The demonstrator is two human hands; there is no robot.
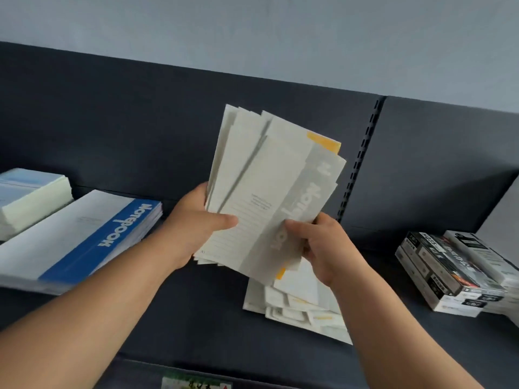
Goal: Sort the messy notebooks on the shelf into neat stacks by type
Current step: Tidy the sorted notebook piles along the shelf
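Above the shelf (196, 318), your left hand (193, 226) and right hand (323, 248) both grip one fanned bundle (266, 192); one loose pile (303, 307) lies beneath, one blue stack (78, 234) and one pale stack (31, 197) leftward.

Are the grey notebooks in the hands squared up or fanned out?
Fanned out: grey notebooks show staggered top corners, gripped by left hand and right hand.

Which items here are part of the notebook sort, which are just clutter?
Job: fanned notebooks in left hand and right hand; loose notebook pile; blue-striped notebook stack; pale stack.
Lying about: black-and-white boxes; green printed item at bottom edge.
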